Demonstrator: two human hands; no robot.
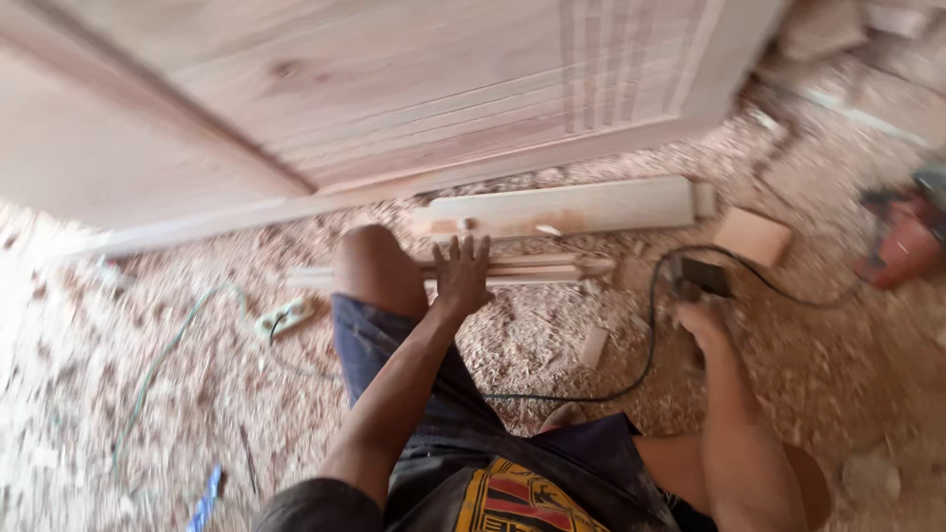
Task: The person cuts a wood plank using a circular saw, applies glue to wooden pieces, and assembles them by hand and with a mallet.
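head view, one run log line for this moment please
left hand flat on wood strips | right hand on black corded power tool | floor: sawdust, plank, door panel above

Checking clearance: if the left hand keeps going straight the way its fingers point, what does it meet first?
The left hand rests on thin wood strips. Straight ahead, it would probably meet the pale board first, then the door panel; depth is unclear.
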